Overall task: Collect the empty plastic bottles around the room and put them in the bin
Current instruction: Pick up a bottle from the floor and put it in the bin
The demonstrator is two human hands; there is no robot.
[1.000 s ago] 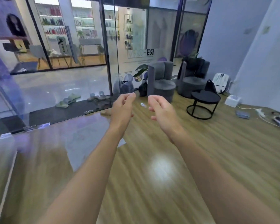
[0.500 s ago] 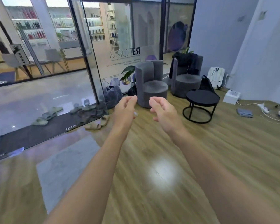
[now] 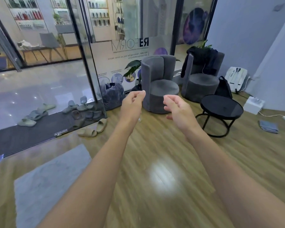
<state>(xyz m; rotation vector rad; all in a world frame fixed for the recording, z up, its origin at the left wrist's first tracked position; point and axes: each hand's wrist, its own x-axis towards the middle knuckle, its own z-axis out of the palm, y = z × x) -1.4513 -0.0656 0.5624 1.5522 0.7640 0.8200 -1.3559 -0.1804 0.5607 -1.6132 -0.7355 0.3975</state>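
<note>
Indistinct clear object (image 3: pixel 139 119) beside left hand (image 3: pixel 133 105)

Bare left hand (image 3: pixel 132 105); bare right hand (image 3: pixel 177 108); bare forearms (image 3: pixel 95 176).

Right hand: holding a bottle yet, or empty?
Empty. The right hand is held out over the wooden floor, fingers loosely curled, with nothing between them or against the palm.

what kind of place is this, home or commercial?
Probably commercial: a studio or shop lobby. Glass front with mirrored REFORM lettering, grey armchairs by a round black table, slippers by that glass.
</note>
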